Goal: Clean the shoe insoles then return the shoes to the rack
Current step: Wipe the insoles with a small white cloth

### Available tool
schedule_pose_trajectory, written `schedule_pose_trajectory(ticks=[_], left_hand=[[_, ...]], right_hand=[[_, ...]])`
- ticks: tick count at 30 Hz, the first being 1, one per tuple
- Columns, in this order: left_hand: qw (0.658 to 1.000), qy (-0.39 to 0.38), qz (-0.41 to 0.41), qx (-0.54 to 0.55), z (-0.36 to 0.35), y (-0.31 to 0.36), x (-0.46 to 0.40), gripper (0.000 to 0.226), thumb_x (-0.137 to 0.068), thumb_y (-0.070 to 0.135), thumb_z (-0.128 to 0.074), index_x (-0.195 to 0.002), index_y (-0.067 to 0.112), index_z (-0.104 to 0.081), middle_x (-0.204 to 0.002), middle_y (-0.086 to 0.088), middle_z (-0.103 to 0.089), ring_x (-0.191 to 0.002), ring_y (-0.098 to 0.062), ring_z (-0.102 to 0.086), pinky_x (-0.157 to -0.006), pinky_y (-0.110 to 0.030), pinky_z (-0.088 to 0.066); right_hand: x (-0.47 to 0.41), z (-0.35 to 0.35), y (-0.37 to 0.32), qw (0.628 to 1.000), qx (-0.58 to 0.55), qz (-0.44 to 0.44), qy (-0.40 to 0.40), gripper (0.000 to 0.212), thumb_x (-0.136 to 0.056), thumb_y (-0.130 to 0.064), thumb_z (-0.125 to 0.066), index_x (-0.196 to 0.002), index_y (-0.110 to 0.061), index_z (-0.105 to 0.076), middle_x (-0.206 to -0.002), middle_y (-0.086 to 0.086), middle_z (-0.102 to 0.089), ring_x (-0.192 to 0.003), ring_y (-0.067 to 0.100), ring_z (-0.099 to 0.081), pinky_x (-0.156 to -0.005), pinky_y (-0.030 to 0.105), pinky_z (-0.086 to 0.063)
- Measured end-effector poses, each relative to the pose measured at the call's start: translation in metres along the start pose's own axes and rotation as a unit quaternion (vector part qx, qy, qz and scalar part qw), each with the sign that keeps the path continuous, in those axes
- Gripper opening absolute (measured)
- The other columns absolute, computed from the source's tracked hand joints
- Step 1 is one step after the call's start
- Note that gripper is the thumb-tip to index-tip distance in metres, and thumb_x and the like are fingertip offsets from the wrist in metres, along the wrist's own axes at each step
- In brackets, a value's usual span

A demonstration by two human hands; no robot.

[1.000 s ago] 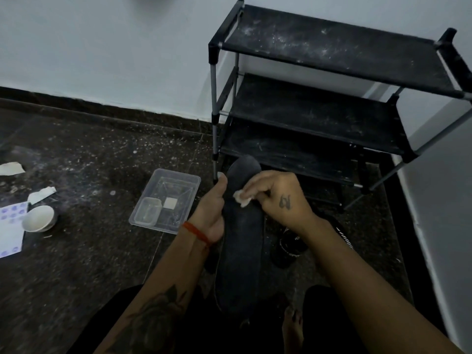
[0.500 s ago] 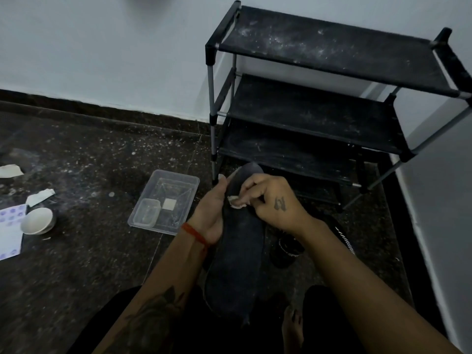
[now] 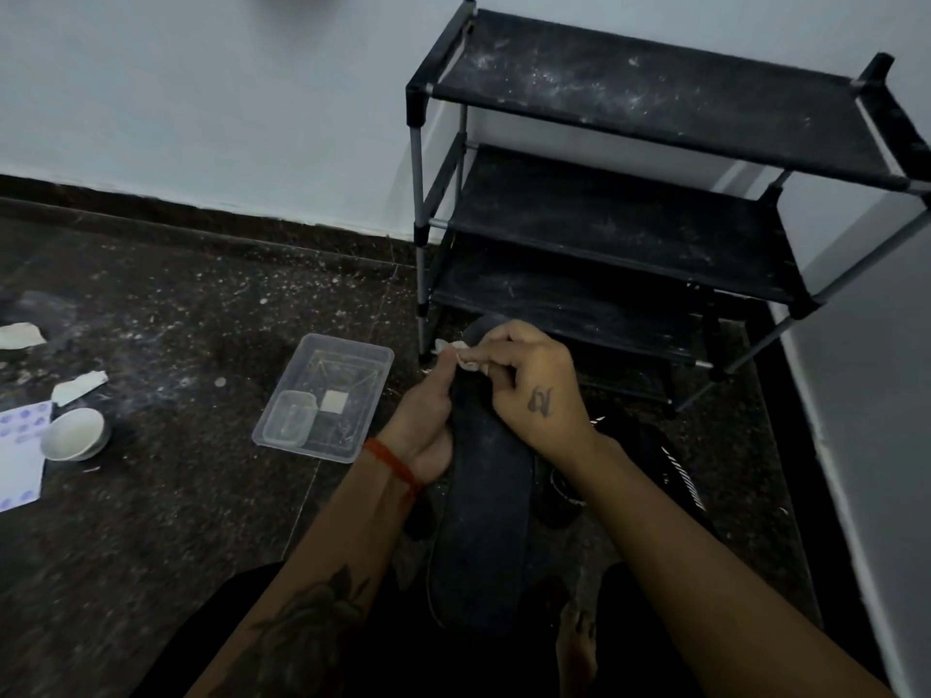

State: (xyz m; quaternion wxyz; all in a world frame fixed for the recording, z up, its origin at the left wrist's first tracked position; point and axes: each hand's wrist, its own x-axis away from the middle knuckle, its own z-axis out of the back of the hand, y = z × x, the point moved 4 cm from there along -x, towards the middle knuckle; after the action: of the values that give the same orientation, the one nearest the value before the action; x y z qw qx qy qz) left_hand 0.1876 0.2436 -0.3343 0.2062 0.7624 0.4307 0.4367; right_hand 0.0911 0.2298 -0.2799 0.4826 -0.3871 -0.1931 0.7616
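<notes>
The left hand grips the left edge of a dark insole, its fingers clamped on it, holding it lengthwise above the floor in front of the rack. The right hand pinches a small white wipe against the insole's far tip. A dark shoe lies under the right wrist. A clear tray and a white bowl sit to the left.
</notes>
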Motion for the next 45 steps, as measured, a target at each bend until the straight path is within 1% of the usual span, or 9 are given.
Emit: schedule_pose_trajectory(ticks=[5, 9, 13, 18, 21, 25, 30, 37, 45], left_hand=[[0.999, -0.008, 0.029, 0.023, -0.001, -0.004, -0.001, 0.055, -0.097, 0.052, -0.027, -0.113, 0.014, -0.062, -0.102, -0.011, -0.070, -0.100, -0.022, -0.064, -0.088, -0.033, -0.051], [0.999, 0.000, 0.020, 0.025, 0.003, 0.000, 0.000, 0.054, -0.098, 0.050, -0.026, -0.100, 0.010, -0.062, -0.087, -0.010, -0.072, -0.084, -0.018, -0.068, -0.077, -0.031, -0.056], [1.000, 0.010, 0.015, 0.009, 0.005, 0.005, 0.000, 0.062, -0.097, 0.052, -0.024, -0.112, 0.003, -0.060, -0.094, -0.016, -0.069, -0.082, -0.022, -0.068, -0.072, -0.032, -0.058], [0.999, -0.009, 0.009, 0.033, 0.001, 0.009, 0.002, 0.061, -0.097, 0.052, -0.023, -0.128, 0.009, -0.054, -0.119, -0.014, -0.065, -0.103, -0.020, -0.064, -0.082, -0.029, -0.056], [1.000, 0.007, 0.008, 0.021, 0.002, 0.008, 0.001, 0.062, -0.097, 0.053, -0.024, -0.132, 0.010, -0.052, -0.118, -0.012, -0.065, -0.100, -0.019, -0.066, -0.077, -0.028, -0.058], [1.000, -0.001, 0.016, 0.020, 0.000, 0.011, 0.004, 0.064, -0.095, 0.056, -0.025, -0.124, 0.011, -0.058, -0.117, -0.014, -0.067, -0.099, -0.020, -0.067, -0.079, -0.030, -0.058], [0.995, -0.075, 0.032, 0.057, -0.017, 0.005, 0.013, 0.063, -0.099, 0.046, -0.028, -0.087, 0.009, -0.077, -0.088, -0.011, -0.074, -0.076, -0.019, -0.072, -0.074, -0.031, -0.058], [0.989, -0.067, 0.095, 0.093, -0.021, -0.006, 0.011, 0.074, -0.090, 0.064, -0.027, -0.083, 0.010, -0.078, -0.089, -0.011, -0.073, -0.075, -0.024, -0.071, -0.073, -0.036, -0.058], [0.996, -0.015, 0.063, 0.065, -0.007, 0.004, 0.007, 0.070, -0.096, 0.057, -0.016, -0.091, 0.009, -0.068, -0.076, -0.010, -0.074, -0.069, -0.018, -0.070, -0.077, -0.031, -0.052]], right_hand=[[0.001, -0.006, 0.004, 0.995, 0.076, -0.032, 0.050, 0.026, -0.082, -0.009, -0.050, -0.099, -0.006, -0.069, -0.081, 0.009, -0.057, -0.076, 0.016, -0.054, -0.068, 0.026, -0.049], [0.001, -0.004, 0.000, 1.000, 0.024, -0.006, -0.009, 0.021, -0.078, -0.005, -0.053, -0.085, -0.005, -0.074, -0.081, 0.008, -0.062, -0.075, 0.010, -0.056, -0.072, 0.007, -0.045], [0.003, -0.003, -0.004, 0.997, 0.014, 0.036, -0.067, 0.027, -0.070, 0.004, -0.053, -0.075, -0.010, -0.076, -0.080, 0.004, -0.068, -0.077, 0.012, -0.061, -0.072, 0.020, -0.049], [-0.003, 0.025, 0.018, 0.975, -0.077, -0.186, 0.096, 0.020, -0.080, -0.005, -0.066, -0.086, -0.021, -0.075, -0.090, -0.008, -0.071, -0.090, 0.007, -0.064, -0.086, 0.026, -0.050], [0.002, 0.019, 0.020, 0.955, -0.134, -0.261, 0.042, 0.014, -0.081, -0.008, -0.067, -0.088, -0.017, -0.075, -0.088, -0.009, -0.071, -0.083, -0.001, -0.063, -0.081, 0.014, -0.049], [0.002, 0.018, 0.021, 0.951, -0.124, -0.273, 0.074, 0.016, -0.084, -0.004, -0.062, -0.091, -0.012, -0.074, -0.090, -0.004, -0.070, -0.078, -0.005, -0.060, -0.073, 0.002, -0.044], [0.000, 0.024, 0.029, 0.930, -0.111, -0.298, 0.187, 0.017, -0.086, -0.007, -0.059, -0.092, -0.014, -0.073, -0.090, -0.002, -0.070, -0.084, 0.010, -0.065, -0.079, 0.019, -0.051], [-0.003, 0.014, 0.025, 0.980, 0.089, -0.164, 0.066, 0.021, -0.083, -0.008, -0.062, -0.094, -0.022, -0.072, -0.093, -0.006, -0.066, -0.098, 0.014, -0.047, -0.089, 0.021, -0.034], [0.005, 0.009, 0.002, 0.994, -0.001, 0.047, -0.097, 0.026, -0.073, 0.009, -0.059, -0.080, -0.011, -0.075, -0.081, 0.004, -0.068, -0.077, 0.008, -0.059, -0.071, 0.016, -0.048]])
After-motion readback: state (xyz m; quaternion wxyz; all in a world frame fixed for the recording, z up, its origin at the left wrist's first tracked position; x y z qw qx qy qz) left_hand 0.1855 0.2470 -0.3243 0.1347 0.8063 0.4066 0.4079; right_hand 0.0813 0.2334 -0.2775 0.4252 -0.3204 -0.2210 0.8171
